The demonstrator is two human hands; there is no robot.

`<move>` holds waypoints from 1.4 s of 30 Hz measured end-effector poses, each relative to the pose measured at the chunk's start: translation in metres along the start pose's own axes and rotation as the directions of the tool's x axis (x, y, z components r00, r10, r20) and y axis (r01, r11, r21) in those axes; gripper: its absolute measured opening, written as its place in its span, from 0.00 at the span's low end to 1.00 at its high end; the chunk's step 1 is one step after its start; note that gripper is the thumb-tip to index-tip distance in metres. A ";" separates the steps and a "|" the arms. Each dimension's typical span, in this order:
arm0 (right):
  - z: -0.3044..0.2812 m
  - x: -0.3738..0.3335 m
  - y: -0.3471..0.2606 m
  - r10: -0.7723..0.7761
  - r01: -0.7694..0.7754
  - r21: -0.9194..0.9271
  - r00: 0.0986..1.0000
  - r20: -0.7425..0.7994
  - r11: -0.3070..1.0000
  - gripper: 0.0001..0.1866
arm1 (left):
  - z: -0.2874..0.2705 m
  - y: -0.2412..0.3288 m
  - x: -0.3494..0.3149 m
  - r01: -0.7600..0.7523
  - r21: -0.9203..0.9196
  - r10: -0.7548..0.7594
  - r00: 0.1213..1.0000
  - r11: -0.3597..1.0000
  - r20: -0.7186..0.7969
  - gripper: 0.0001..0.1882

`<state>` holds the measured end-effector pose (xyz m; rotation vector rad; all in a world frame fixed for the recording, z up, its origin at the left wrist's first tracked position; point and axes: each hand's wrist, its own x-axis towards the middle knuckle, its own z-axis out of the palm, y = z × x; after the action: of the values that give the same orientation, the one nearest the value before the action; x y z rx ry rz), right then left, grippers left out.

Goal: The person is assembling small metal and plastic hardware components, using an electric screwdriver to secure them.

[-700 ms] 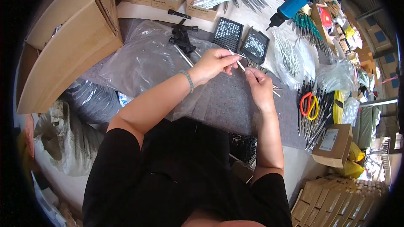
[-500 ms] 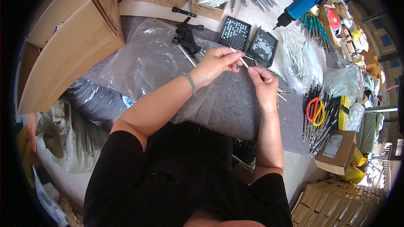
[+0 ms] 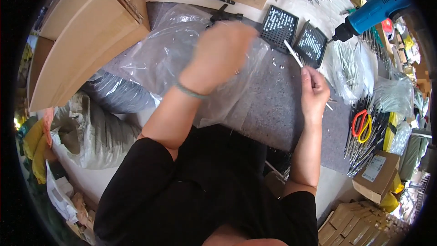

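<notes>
Hands apart, a worker's right hand pinches a white rod above the table by its lower end, apparently leaving the tip free; the blurred left hand, grip unclear, hovers over plastic. Beyond, black trays sit close, likely for easy reach.

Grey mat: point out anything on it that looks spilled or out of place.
A few small shiny bits lie loose on the mat, near the left tray. Similar-looking bits sit in that tray, so these may have spilled.
</notes>
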<state>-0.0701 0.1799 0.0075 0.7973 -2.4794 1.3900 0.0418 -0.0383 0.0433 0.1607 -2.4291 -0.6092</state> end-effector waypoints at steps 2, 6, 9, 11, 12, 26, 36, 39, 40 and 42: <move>0.002 -0.003 0.000 0.048 -0.050 0.081 0.999 0.019 0.995 0.09 | -0.030 -0.011 -0.004 0.076 0.159 -0.087 0.994 0.984 0.061 0.06; 0.009 -0.002 -0.007 0.109 -0.119 0.157 0.991 0.073 0.980 0.11 | -0.039 -0.050 -0.012 -0.114 0.501 -0.084 0.931 0.858 0.356 0.03; 0.006 -0.004 -0.008 0.058 -0.067 0.155 0.997 0.057 0.986 0.11 | -0.026 -0.061 -0.017 -0.277 0.429 0.075 0.899 0.860 0.431 0.02; 0.005 -0.005 -0.008 0.070 -0.080 0.149 0.995 0.072 0.986 0.11 | -0.019 -0.067 -0.016 -0.329 0.398 0.138 0.888 0.856 0.439 0.03; 0.005 -0.005 -0.008 0.078 -0.089 0.142 0.993 0.086 0.986 0.11 | -0.018 -0.069 -0.013 -0.379 0.373 0.203 0.879 0.847 0.431 0.03; 0.008 -0.017 -0.017 0.042 -0.069 0.171 0.987 0.154 0.983 0.09 | -0.014 -0.046 -0.001 -0.469 0.250 0.393 0.870 0.847 0.298 0.07; 0.011 -0.019 -0.031 -0.171 0.168 0.041 0.983 0.064 0.985 0.06 | -0.019 -0.026 -0.007 -0.207 0.035 0.198 0.965 0.978 0.174 0.08; 0.012 -0.020 -0.028 -0.234 0.233 0.043 0.971 0.043 0.972 0.06 | -0.020 -0.028 -0.005 -0.192 0.069 0.176 0.966 0.979 0.189 0.08; 0.011 -0.020 -0.030 -0.264 0.263 0.023 0.963 0.049 0.965 0.06 | -0.021 -0.029 -0.005 -0.228 0.086 0.210 0.961 0.970 0.180 0.08; 0.011 -0.020 -0.030 -0.285 0.286 0.000 0.957 0.053 0.958 0.06 | -0.021 -0.029 -0.002 -0.306 0.136 0.283 0.945 0.942 0.164 0.08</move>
<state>-0.0358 0.1656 0.0158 1.1513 -2.2892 1.2709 0.0547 -0.0720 0.0432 -0.1873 -2.5714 -0.2992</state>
